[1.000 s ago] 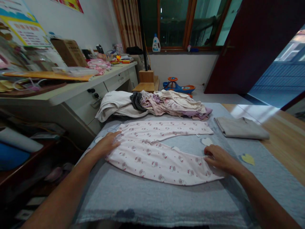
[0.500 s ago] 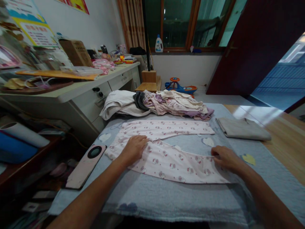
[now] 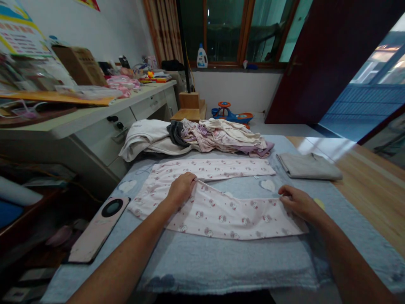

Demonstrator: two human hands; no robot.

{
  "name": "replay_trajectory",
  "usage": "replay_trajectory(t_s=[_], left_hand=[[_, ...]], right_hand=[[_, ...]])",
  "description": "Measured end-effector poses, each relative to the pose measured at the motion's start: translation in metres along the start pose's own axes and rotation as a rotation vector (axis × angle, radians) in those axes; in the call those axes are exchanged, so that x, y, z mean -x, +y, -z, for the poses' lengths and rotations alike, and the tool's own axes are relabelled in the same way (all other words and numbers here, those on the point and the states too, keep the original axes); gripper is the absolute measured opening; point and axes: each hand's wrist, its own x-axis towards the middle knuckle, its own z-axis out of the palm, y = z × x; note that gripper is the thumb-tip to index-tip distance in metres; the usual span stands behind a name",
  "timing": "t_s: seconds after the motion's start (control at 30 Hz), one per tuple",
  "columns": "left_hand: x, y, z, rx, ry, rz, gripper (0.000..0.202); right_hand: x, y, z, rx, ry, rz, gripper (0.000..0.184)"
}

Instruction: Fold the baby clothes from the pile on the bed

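Observation:
Pale pink pants (image 3: 218, 211) printed with small cartoon faces lie spread on a blue-grey cloth (image 3: 202, 261), the waist to the left and both legs pointing right. My left hand (image 3: 182, 188) pinches the inner edge of the nearer leg close to the crotch. At that leg's hem, my right hand (image 3: 294, 202) is closed on the upper corner. Between the hands the edge is lifted slightly and the fabric hangs in soft creases. The farther leg lies flat.
A heap of clothes (image 3: 215, 137) lies along the far side. A folded grey garment (image 3: 308, 166) sits at the right, a phone (image 3: 98, 232) at the left edge. Beyond stand a cluttered desk (image 3: 152, 90) and a ride-on toy (image 3: 232, 115).
Both hands have closed on the nearer leg's upper edge and raised it a little. The view has shifted slightly to the right.

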Motion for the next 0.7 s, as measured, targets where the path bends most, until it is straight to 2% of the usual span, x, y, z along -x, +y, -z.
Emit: replay_trajectory(t_s=[0.1, 0.27, 0.47, 0.6, 0.7], left_hand=[[-0.001, -0.001, -0.008, 0.056, 0.047, 0.061, 0.025], [0.005, -0.001, -0.025, 0.069, 0.090, 0.036, 0.026], [0.003, -0.004, -0.024, 0.116, 0.099, 0.004, 0.022], [0.000, 0.000, -0.021, 0.112, 0.129, 0.040, 0.021], [0.001, 0.005, -0.023, 0.064, 0.116, 0.086, 0.020]], right_hand=[[0.000, 0.008, -0.007, 0.100, 0.065, -0.014, 0.019], [0.004, 0.010, -0.022, 0.310, 0.029, -0.024, 0.030], [0.010, 0.007, -0.023, 0.440, 0.084, -0.030, 0.037], [0.016, -0.015, -0.023, 0.589, 0.223, -0.024, 0.034], [0.022, -0.050, -0.038, 0.536, 0.322, 0.100, 0.032]])
